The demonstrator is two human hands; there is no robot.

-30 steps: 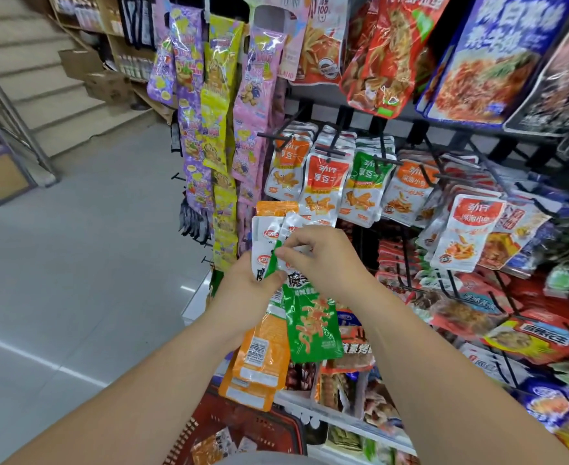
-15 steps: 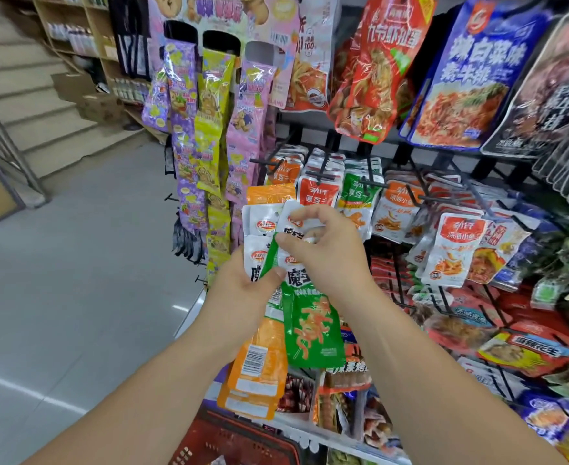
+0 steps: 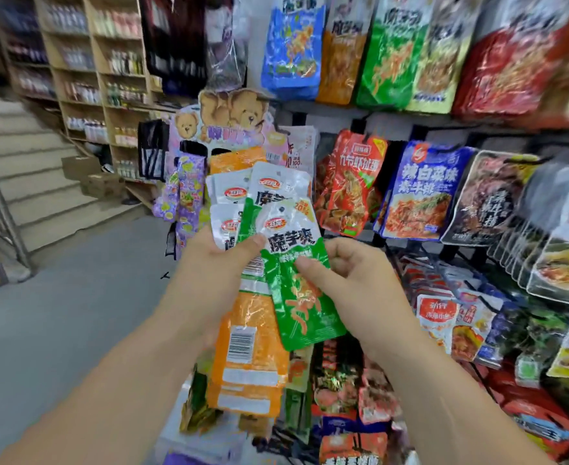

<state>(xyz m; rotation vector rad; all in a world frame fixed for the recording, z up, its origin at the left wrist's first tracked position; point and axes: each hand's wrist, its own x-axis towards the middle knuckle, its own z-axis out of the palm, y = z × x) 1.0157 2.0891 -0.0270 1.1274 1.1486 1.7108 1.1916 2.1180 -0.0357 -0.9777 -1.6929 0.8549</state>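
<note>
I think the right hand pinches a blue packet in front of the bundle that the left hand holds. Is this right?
The colour is wrong. The head view shows the right hand pinching a green packet in front of the bundle that the left hand holds.

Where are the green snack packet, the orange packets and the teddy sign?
Green-and-white foil snack packet (image 3: pixel 309 320): head view, its green lower half.
Orange foil packets (image 3: pixel 266 333): head view, beside the barcode.
Cardboard teddy bear sign (image 3: pixel 246 110): head view, a bear's face.

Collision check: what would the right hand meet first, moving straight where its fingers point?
Likely the left hand gripping fanned foil snack packets, just beyond the green foil packet the right hand pinches; depth unclear.
</note>
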